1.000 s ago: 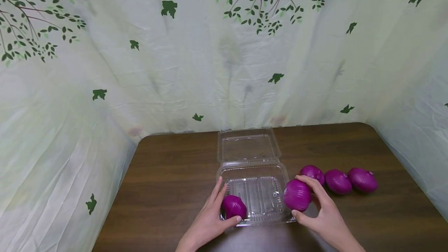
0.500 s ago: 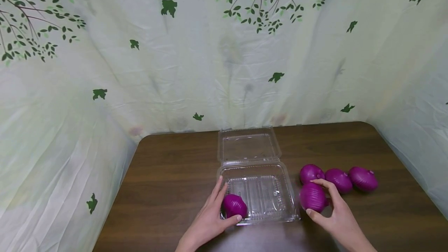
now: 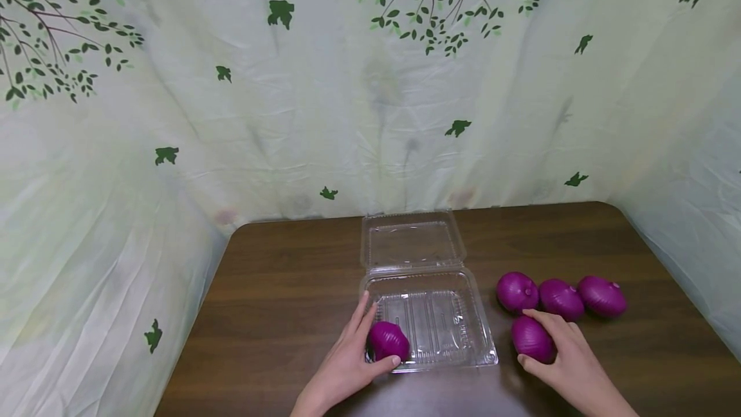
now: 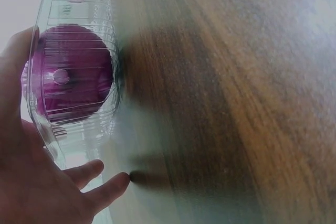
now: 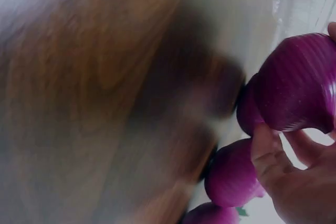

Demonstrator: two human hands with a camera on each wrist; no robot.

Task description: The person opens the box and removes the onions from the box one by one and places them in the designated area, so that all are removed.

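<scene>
A clear plastic clamshell box (image 3: 428, 324) lies with its lid (image 3: 413, 244) folded back. One red onion (image 3: 388, 341) sits in its near left corner. My left hand (image 3: 347, 365) rests around that corner, fingers stretched along the left side and thumb at the near edge. In the left wrist view, this onion (image 4: 76, 72) shows through the box wall, with two straight fingers lower down. To the right of the box, my right hand (image 3: 570, 356) grips another red onion (image 3: 531, 340) between thumb and fingers. The right wrist view shows the gripped onion (image 5: 299, 82) close up, above the tabletop.
Three more red onions stand in a row behind my right hand: a left one (image 3: 517, 291), a middle one (image 3: 561, 299) and a right one (image 3: 602, 296). The brown wooden table (image 3: 289, 288) ends at a pale leaf-patterned curtain (image 3: 370, 114).
My right hand has moved right with its onion, from the box's right edge to a spot in front of the row. The left hand and the box have stayed put.
</scene>
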